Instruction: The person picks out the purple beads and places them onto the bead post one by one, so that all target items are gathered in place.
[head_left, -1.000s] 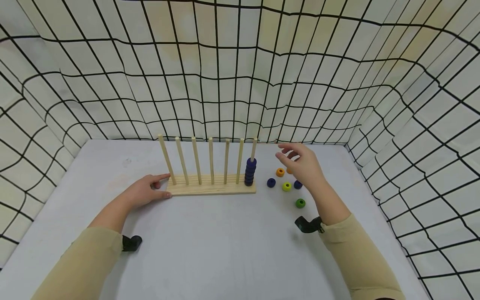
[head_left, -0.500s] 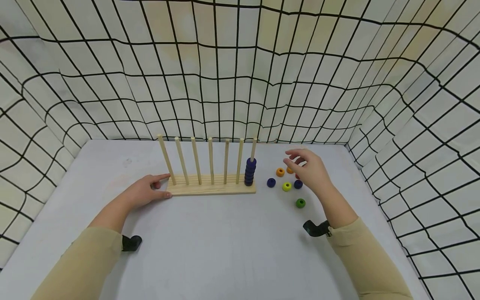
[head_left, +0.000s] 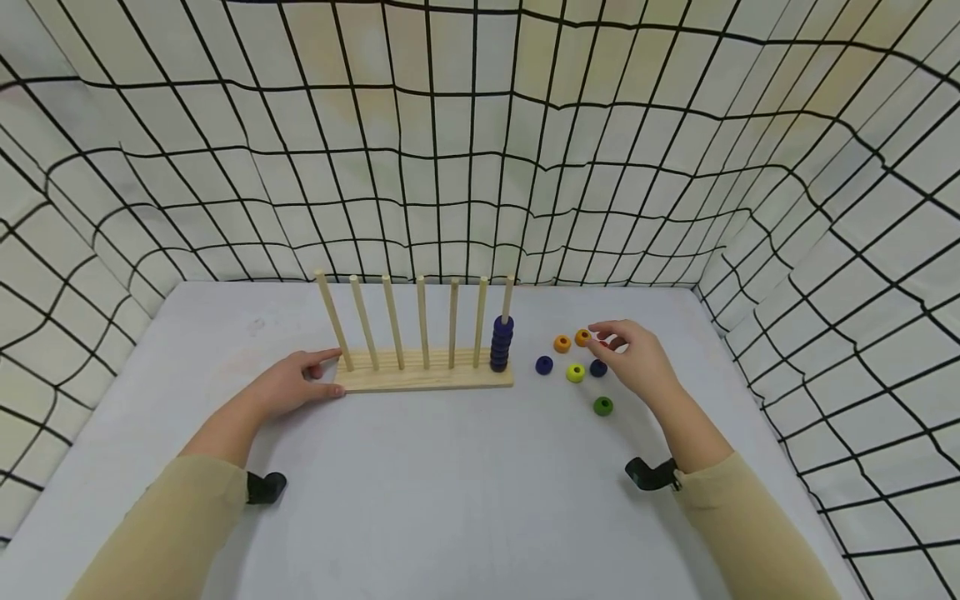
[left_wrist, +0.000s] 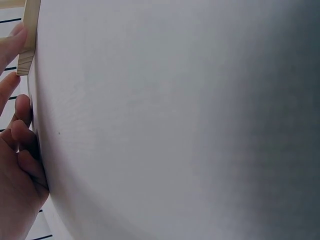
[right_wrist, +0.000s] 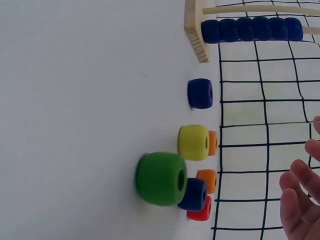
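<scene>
My left hand [head_left: 288, 383] holds the left end of a wooden peg stand [head_left: 427, 380], thumb at the front edge and index finger at the back. In the left wrist view its fingers [left_wrist: 10, 47] touch the board's end. Several dark blue beads [head_left: 501, 343] are stacked on the rightmost peg; the other pegs are bare. My right hand [head_left: 636, 358] hovers with loosely bent fingers and holds nothing. Nearest to it is a red bead [right_wrist: 200, 210], mostly hidden by the fingers in the head view, plus an orange bead [head_left: 582, 337] and a dark blue bead [head_left: 597, 367].
Other loose beads lie right of the stand: another orange bead [head_left: 562, 343], a dark blue bead [head_left: 543, 365], a yellow bead [head_left: 575, 372] and a green bead [head_left: 603, 406]. They rest on the white table [head_left: 450, 500]. Black netting [head_left: 472, 158] rises behind and at both sides.
My right hand has moved away from the stand, to the right and lower, toward the red bead, uncovering the second orange bead. The left hand and the stand stay put.
</scene>
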